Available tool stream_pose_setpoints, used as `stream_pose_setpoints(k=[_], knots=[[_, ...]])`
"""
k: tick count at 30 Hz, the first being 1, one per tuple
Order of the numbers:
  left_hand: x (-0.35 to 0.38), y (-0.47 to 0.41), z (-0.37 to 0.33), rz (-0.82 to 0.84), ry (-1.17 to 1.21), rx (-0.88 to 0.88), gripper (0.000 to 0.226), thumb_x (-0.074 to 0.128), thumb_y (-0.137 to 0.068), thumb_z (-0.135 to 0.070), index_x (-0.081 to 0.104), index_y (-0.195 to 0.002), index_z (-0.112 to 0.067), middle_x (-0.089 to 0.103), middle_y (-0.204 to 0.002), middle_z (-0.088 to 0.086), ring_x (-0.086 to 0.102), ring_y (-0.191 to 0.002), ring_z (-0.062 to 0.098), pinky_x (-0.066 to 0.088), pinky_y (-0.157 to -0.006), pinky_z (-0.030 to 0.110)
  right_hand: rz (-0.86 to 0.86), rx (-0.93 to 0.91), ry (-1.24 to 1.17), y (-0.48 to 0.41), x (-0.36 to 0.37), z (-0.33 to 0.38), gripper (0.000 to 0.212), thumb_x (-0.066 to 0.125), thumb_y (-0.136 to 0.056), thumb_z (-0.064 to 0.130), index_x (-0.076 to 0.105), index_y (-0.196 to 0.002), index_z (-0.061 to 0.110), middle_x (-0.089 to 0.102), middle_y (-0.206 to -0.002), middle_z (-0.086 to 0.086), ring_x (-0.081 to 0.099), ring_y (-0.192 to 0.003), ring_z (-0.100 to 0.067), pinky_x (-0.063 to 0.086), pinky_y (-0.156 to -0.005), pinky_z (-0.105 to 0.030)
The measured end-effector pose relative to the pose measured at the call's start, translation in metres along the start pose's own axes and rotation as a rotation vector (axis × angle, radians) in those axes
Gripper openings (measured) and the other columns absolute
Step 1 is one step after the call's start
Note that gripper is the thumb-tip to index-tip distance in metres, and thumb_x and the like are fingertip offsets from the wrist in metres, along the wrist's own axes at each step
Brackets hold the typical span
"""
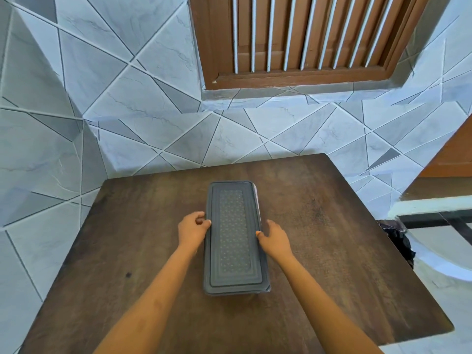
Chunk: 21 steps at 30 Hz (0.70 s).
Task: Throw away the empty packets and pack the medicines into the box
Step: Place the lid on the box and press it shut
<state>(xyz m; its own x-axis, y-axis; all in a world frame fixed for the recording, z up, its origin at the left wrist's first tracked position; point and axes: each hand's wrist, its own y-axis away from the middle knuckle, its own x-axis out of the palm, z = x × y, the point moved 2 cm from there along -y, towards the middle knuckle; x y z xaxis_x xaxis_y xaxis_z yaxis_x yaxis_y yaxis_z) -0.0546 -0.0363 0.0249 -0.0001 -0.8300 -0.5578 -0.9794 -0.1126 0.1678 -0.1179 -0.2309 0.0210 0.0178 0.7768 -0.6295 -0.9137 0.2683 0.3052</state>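
1. wall of pale grey tiles crossed by slanted lines (76,123) rises behind the dark brown wooden table (332,226).
2. left hand (192,227) sits at the box's left long edge, fingers curled and thumb tip on the rim, pinching that edge.
3. long grey rectangular plastic box (233,251) lies mid-table, lengthwise away from the person, its dotted lid (232,200) on; no medicines or packets show.
4. right hand (274,238) rests its thumb tip on the right rim, fingers loosely spread beside the box; no firm grip shows.
5. the step looks like seating the lid: press both long edges evenly, work along the rim toward the ends, and keep the box flat.
6. crumpled black plastic bag (398,241) hangs just beside the table's right edge, likely for waste.
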Motion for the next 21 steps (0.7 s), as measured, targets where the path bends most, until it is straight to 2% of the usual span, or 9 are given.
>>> stream_pose_setpoints(k=[4,6,9,13,15,16,18,19,21], knots=[[0.002,-0.003,0.003,-0.011,-0.066,0.085,0.036,0.064,-0.083,-0.003,0.062,-0.119,-0.001,0.068,-0.114,0.019,0.065,-0.101,0.029,0.047,-0.095,0.031,-0.058,0.026,-0.14,-0.01,0.004,-0.006,0.041,0.055,-0.091,0.022,0.051,-0.125,0.0,0.062,-0.12,-0.018,0.058,-0.111,-0.029,0.045,-0.092,-0.034],[0.004,-0.007,0.001,-0.007,-0.068,0.091,0.037,0.063,-0.083,-0.002,0.062,-0.12,-0.003,0.067,-0.116,0.017,0.064,-0.103,0.028,0.046,-0.096,0.032,-0.059,0.081,-0.269,-0.014,0.003,-0.009,0.038,0.059,-0.088,0.023,0.058,-0.118,0.0,0.066,-0.116,-0.016,0.061,-0.103,-0.026,0.048,-0.085,-0.032],[0.006,-0.013,-0.005,0.03,-0.072,0.1,0.038,0.062,-0.084,-0.002,0.061,-0.122,-0.005,0.065,-0.122,0.015,0.063,-0.109,0.026,0.044,-0.1,0.031,-0.055,0.105,-0.369,-0.018,0.004,-0.013,0.026,0.058,-0.089,0.019,0.064,-0.106,0.0,0.068,-0.108,-0.016,0.058,-0.087,-0.02,0.042,-0.075,-0.027],[0.01,-0.018,-0.002,0.053,-0.088,0.09,0.04,0.061,-0.086,-0.004,0.057,-0.126,-0.006,0.062,-0.127,0.014,0.059,-0.117,0.025,0.041,-0.103,0.03,-0.063,0.141,-0.446,-0.024,0.008,-0.018,0.022,0.059,-0.088,0.014,0.064,-0.105,0.001,0.065,-0.097,-0.01,0.057,-0.086,-0.018,0.043,-0.066,-0.022],[0.014,-0.02,0.008,0.061,-0.054,0.006,0.041,0.06,-0.089,-0.01,0.054,-0.129,-0.005,0.06,-0.129,0.014,0.056,-0.119,0.027,0.042,-0.104,0.034,-0.031,0.209,-0.552,-0.031,0.011,-0.022,0.024,0.061,-0.086,0.01,0.063,-0.107,-0.002,0.064,-0.097,-0.011,0.058,-0.088,-0.02,0.047,-0.065,-0.022],[0.015,-0.022,0.014,0.068,-0.004,-0.066,0.039,0.059,-0.09,-0.014,0.056,-0.127,-0.003,0.06,-0.128,0.014,0.057,-0.116,0.027,0.046,-0.101,0.036,0.004,0.255,-0.616,-0.034,0.013,-0.024,0.024,0.061,-0.086,0.007,0.062,-0.107,-0.003,0.064,-0.098,-0.013,0.059,-0.087,-0.022,0.05,-0.069,-0.025],[0.017,-0.025,0.021,0.113,0.137,-0.213,0.032,0.059,-0.091,-0.017,0.063,-0.118,0.0,0.066,-0.114,0.014,0.061,-0.094,0.024,0.055,-0.075,0.029,0.052,0.322,-0.729,-0.038,0.016,-0.026,0.013,0.061,-0.085,0.002,0.063,-0.097,-0.002,0.062,-0.098,-0.017,0.059,-0.079,-0.021,0.052,-0.073,-0.031],[0.016,-0.026,0.021,0.14,0.186,-0.26,0.028,0.059,-0.091,-0.016,0.064,-0.112,0.002,0.066,-0.103,0.012,0.059,-0.08,0.02,0.054,-0.058,0.023,0.053,0.333,-0.739,-0.04,0.016,-0.027,0.003,0.061,-0.085,0.001,0.063,-0.087,0.003,0.062,-0.096,-0.017,0.058,-0.074,-0.019,0.051,-0.069,-0.03],[0.016,-0.029,0.019,0.163,0.22,-0.297,0.021,0.058,-0.091,-0.013,0.066,-0.105,0.002,0.06,-0.087,0.01,0.05,-0.063,0.013,0.046,-0.037,0.014,0.037,0.348,-0.717,-0.043,0.014,-0.027,0.016,0.061,-0.084,0.001,0.058,-0.073,0.011,0.061,-0.09,-0.015,0.055,-0.068,-0.016,0.047,-0.059,-0.025]])
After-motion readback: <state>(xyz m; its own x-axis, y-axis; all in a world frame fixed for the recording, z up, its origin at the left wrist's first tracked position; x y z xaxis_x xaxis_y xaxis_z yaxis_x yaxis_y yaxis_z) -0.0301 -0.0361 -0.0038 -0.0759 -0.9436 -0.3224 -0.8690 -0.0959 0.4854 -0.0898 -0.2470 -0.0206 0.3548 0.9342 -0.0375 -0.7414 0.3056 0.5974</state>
